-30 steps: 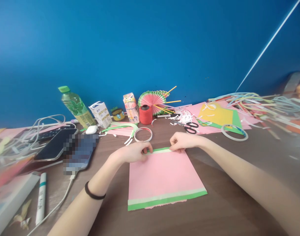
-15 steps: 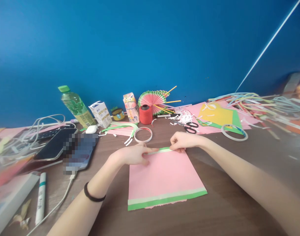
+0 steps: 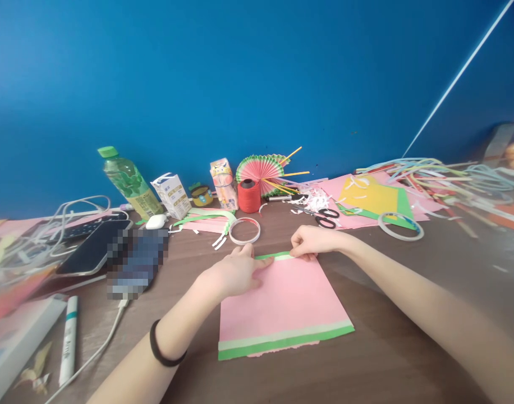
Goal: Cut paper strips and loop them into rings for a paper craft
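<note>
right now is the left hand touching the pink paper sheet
Touching. The head view shows the left hand pressed flat on the pink paper sheet near its far green edge.

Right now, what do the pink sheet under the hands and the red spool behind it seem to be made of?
The pink sheet looks like matte craft paper: flat, thin, no shine, with green and pale strips along its edges. The red spool seems to be wound thread or yarn on a dark core; its surface looks soft and dull, though fine strands are too small to see.
</note>
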A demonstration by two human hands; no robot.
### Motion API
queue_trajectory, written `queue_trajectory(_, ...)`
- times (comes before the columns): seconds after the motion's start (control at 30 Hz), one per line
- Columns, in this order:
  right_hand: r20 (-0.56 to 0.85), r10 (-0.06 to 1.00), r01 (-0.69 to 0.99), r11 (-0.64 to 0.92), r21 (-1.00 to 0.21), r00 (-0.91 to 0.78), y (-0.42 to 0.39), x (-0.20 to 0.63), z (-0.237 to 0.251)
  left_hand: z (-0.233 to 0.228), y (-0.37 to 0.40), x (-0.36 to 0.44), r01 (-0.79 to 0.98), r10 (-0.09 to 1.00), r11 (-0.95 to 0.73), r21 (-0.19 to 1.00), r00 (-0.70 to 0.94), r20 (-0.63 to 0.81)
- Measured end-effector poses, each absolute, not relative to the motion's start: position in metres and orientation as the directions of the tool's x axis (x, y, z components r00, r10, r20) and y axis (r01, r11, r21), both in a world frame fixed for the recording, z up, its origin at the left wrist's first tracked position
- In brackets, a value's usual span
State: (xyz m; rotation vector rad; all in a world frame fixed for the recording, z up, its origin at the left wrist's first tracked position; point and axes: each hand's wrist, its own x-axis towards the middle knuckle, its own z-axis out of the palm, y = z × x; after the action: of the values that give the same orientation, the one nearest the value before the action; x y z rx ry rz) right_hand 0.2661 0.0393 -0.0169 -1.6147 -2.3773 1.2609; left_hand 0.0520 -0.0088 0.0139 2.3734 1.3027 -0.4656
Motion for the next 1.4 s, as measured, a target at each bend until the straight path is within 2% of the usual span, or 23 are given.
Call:
queue_trajectory(0.13, -0.414, 0.778, 0.776, 0.146, -0.614, -0.473, 0.040, 0.267, -0.019, 0.020, -0.021, 0.062, 0.856, 0.774, -0.515, 0.055, 0.491, -0.399)
queue_trajectory(0.27, -0.407, 0.783, 0.782, 0.157, -0.602, -0.471, 0.040, 0.267, -0.018, 0.008, -0.032, 0.079, 0.819, 0.810, -0.572, -0.048, 0.555, -0.193)
queue_trajectory(0.4, -0.404, 0.786, 0.788, 0.166, -0.593, -0.469, 0.039, 0.266, -0.015, -0.020, -0.046, 0.099, 0.822, 0.857, -0.515, -0.245, 0.494, -0.144)
queue_trajectory(0.47, -0.404, 0.791, 0.798, 0.166, -0.579, -0.458, 0.038, 0.266, -0.014, -0.030, -0.052, 0.107, 0.788, 0.859, -0.491, -0.371, 0.510, -0.054)
queue_trajectory(0.5, -0.404, 0.795, 0.801, 0.166, -0.575, -0.454, 0.038, 0.266, -0.013, -0.034, -0.054, 0.109, 0.796, 0.871, -0.455, -0.398, 0.492, -0.011)
queue_trajectory(0.67, -0.406, 0.796, 0.805, 0.162, -0.571, -0.448, 0.036, 0.266, -0.011, -0.037, -0.055, 0.113, 0.824, 0.872, -0.449, -0.345, 0.488, 0.031)
queue_trajectory(0.83, -0.413, 0.804, 0.826, 0.163, -0.539, -0.428, 0.035, 0.267, -0.010, -0.041, -0.054, 0.114, 0.842, 0.877, -0.419, -0.340, 0.472, 0.088)
queue_trajectory(1.0, -0.375, 0.834, 0.856, 0.203, -0.475, -0.406, 0.035, 0.267, -0.011, -0.048, -0.050, 0.112, 0.785, 0.789, -0.529, -0.321, 0.595, 0.155)
queue_trajectory(1.13, -0.375, 0.841, 0.878, 0.218, -0.425, -0.391, 0.036, 0.268, -0.008, -0.052, -0.050, 0.110, 0.766, 0.765, -0.547, -0.337, 0.621, 0.170)
queue_trajectory(1.3, -0.446, 0.781, 0.850, 0.198, -0.489, -0.438, 0.042, 0.274, -0.010, -0.051, -0.050, 0.111, 0.764, 0.779, -0.548, -0.340, 0.614, 0.124)
queue_trajectory(1.4, -0.452, 0.775, 0.852, 0.206, -0.481, -0.443, 0.043, 0.276, -0.012, -0.047, -0.050, 0.111, 0.770, 0.784, -0.551, -0.320, 0.609, 0.117)
